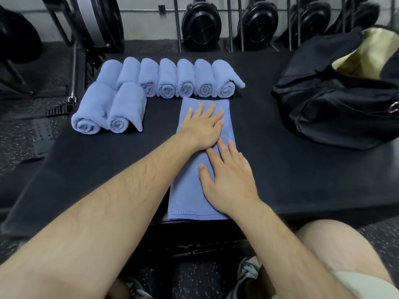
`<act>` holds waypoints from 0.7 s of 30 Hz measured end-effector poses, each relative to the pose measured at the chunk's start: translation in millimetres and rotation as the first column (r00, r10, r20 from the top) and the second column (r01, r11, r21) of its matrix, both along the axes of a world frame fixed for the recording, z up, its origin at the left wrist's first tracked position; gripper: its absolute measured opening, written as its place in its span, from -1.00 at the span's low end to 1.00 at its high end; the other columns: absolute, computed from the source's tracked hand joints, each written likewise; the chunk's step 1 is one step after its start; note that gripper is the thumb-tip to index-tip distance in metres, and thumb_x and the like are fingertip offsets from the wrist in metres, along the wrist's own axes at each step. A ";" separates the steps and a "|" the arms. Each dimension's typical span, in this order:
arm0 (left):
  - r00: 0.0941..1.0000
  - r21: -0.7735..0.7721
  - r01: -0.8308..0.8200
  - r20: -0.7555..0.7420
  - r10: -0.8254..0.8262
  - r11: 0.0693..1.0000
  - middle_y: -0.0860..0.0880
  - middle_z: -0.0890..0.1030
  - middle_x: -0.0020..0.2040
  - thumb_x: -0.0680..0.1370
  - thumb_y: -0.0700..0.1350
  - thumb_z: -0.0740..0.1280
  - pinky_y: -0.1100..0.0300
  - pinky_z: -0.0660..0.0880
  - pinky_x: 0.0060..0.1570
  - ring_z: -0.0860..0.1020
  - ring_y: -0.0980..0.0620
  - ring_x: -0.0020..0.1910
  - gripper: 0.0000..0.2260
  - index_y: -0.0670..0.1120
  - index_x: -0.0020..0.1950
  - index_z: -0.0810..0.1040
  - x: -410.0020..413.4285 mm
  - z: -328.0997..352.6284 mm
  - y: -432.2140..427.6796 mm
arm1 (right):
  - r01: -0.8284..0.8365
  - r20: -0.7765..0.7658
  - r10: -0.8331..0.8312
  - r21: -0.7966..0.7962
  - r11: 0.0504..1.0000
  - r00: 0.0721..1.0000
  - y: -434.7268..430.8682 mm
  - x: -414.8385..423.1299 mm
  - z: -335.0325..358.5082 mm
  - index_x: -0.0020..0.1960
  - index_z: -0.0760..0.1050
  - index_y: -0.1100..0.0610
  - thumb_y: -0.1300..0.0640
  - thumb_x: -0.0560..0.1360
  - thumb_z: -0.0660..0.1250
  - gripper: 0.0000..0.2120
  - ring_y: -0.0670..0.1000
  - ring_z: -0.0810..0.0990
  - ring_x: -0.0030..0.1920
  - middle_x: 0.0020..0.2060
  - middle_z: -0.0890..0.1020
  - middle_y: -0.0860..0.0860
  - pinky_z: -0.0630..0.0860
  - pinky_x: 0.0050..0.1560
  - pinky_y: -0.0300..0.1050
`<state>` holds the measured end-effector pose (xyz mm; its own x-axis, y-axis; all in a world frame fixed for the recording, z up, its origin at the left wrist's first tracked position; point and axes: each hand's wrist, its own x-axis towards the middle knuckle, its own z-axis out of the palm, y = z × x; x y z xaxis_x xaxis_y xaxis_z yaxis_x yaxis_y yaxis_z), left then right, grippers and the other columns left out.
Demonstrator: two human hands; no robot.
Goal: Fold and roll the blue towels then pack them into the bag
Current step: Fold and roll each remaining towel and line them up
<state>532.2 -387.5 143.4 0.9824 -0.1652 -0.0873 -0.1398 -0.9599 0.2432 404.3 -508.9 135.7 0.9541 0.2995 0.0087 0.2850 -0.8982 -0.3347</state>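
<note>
Towel [194, 190] lies folded into a long narrow strip on the desk [302, 180], its near hem at the desk's front edge and its far end just short of the row of rolls [172, 80]. Both hands are flat on it, fingers straight and spread, holding nothing. The left hand [203, 128] presses the far half, the right hand [226, 180] the near half, its fingertips just touching the heel of the left.

This looks like the smoothing pass before rolling. To do it well, I'd say the palms should push air and wrinkles out toward the ends, and the long edges should be checked so they sit square; the right edge shows a slight ripple near the left hand. A roll started from the near hem needs a tight first turn, with both hands working evenly so the roll does not cone. Some finished rolls show a loose corner sticking out, so the tail is worth tucking under.

Seven rolls stand in the back row and two more [105, 111] sit in front at the left, touching each other. All of them lie well apart from the bag [336, 104], which rests open at the right of the desk with its pale lining showing. Nothing can be seen inside it, so packing seems not yet begun.

Beyond the desk are dark gym machines [200, 22] and a speckled floor [19, 137].
</note>
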 end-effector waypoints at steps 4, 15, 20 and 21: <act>0.999 -0.049 0.049 -0.008 -0.049 0.998 0.03 -0.07 0.68 0.74 0.05 -0.09 -0.02 -0.22 0.58 -0.14 -0.04 0.65 -0.54 0.10 0.67 0.03 -29.6 -0.7 11.3 | -0.019 -0.026 0.020 0.031 0.999 0.999 -3.5 -3.9 2.1 0.65 0.08 -0.01 -0.15 0.69 -0.03 -0.44 0.03 -0.23 0.64 0.66 -0.07 0.01 -0.17 0.62 0.04; 0.994 -0.046 0.100 0.043 -0.098 0.994 0.05 -0.05 0.67 0.74 0.09 -0.13 0.03 -0.20 0.60 -0.13 0.05 0.64 -0.52 0.03 0.67 0.03 -138.1 -4.0 20.5 | -0.159 -0.038 0.160 0.031 0.987 0.986 -34.8 -47.8 5.7 0.67 -0.01 0.03 -0.12 0.72 -0.05 -0.43 0.02 -0.17 0.64 0.66 -0.03 -0.02 -0.12 0.63 0.01; 0.988 -0.016 0.136 0.076 -0.134 0.991 0.02 -0.06 0.67 0.73 0.11 -0.15 0.02 -0.17 0.61 -0.14 0.05 0.64 -0.48 -0.03 0.67 0.01 -185.0 -9.2 20.4 | -0.255 0.036 0.253 0.037 0.966 0.967 -52.0 -72.7 -1.0 0.64 0.13 0.06 -0.06 0.74 -0.03 -0.50 0.00 -0.13 0.64 0.65 0.05 -0.02 -0.08 0.62 -0.05; 0.985 -0.028 0.140 0.101 -0.137 0.990 0.03 -0.04 0.67 0.72 0.13 -0.16 0.01 -0.14 0.61 -0.13 0.05 0.64 -0.46 -0.03 0.67 0.02 -196.4 -11.7 20.8 | -0.280 0.063 0.277 0.039 0.959 0.959 -56.2 -76.5 -3.0 0.63 0.18 0.04 -0.06 0.73 0.00 -0.51 -0.01 -0.10 0.64 0.64 0.09 -0.03 -0.05 0.62 -0.05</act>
<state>335.8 -366.7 131.7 0.9533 -0.3014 0.0167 -0.2956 -0.9207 0.2549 327.8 -565.1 132.7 0.8305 0.5512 0.0802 0.5411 -0.7641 -0.3512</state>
